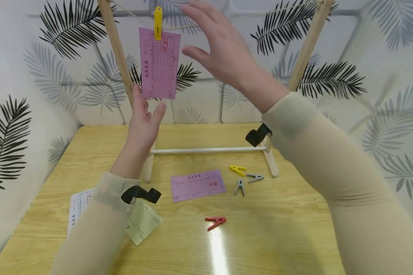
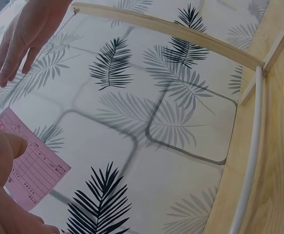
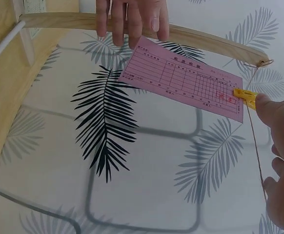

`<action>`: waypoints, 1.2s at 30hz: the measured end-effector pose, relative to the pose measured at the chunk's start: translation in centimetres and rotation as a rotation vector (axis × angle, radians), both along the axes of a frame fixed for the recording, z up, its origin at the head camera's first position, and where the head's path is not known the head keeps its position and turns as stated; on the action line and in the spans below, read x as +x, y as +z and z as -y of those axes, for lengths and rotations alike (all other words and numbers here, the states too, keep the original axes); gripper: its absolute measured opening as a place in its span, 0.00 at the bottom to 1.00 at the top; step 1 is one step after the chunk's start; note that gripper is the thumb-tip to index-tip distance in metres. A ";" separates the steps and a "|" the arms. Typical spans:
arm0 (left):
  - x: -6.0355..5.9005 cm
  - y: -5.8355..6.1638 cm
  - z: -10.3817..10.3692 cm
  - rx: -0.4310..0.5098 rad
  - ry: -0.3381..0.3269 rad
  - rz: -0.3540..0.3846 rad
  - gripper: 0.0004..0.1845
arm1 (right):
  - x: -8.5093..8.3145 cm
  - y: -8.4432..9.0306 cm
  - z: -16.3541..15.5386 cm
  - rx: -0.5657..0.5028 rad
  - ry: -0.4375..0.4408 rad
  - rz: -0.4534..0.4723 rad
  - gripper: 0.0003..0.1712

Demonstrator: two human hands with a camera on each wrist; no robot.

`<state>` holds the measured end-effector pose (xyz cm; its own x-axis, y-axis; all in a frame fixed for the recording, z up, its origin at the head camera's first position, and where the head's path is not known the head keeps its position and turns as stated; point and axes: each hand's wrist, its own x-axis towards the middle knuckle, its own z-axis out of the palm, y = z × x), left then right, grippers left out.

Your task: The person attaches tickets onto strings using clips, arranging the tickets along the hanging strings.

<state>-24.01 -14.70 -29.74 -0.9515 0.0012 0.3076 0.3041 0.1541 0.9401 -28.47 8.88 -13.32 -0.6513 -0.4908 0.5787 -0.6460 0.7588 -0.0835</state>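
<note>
A pink receipt slip (image 1: 160, 70) with a printed grid hangs upright from the string. A yellow clothespin (image 1: 158, 23) clips its top edge to the line. My left hand (image 1: 144, 124) is just below the slip's lower edge, its fingers extended upward and its thumb apart. To the right of the clothespin, my right hand (image 1: 223, 46) is raised with fingers spread and nothing held. Seen from the right wrist, the fingers of that hand (image 3: 283, 141) overlap the clothespin's tail end, and the left hand (image 3: 132, 19) hangs behind the slip's far corner.
The wooden frame's left post (image 1: 117, 49) and right post (image 1: 309, 46) carry the string; a white rod (image 1: 206, 150) joins their feet. On the table lie another pink slip (image 1: 197, 186), a red clothespin (image 1: 215, 222), a yellow clothespin (image 1: 238, 169), two grey clothespins (image 1: 240, 187) and a yellowish slip (image 1: 142, 221).
</note>
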 end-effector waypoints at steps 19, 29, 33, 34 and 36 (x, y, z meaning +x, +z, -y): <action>3.3 -2.5 0.2 -0.402 0.084 -0.162 0.49 | 2.8 -6.4 -4.7 -0.040 0.111 -0.099 0.42; 4.8 -3.9 -0.1 -0.530 0.132 -0.246 0.43 | 4.6 -10.7 -6.4 -0.084 0.095 0.013 0.43; 5.1 -4.3 -0.3 -0.535 0.126 -0.244 0.40 | 5.3 -12.2 -7.0 -0.107 0.087 0.056 0.43; 5.1 -4.4 -0.4 -0.531 0.122 -0.242 0.40 | 5.4 -12.5 -7.1 -0.110 0.082 0.065 0.44; 5.2 -4.7 -0.6 -0.523 0.116 -0.236 0.39 | 5.6 -13.3 -7.4 -0.121 0.082 0.081 0.43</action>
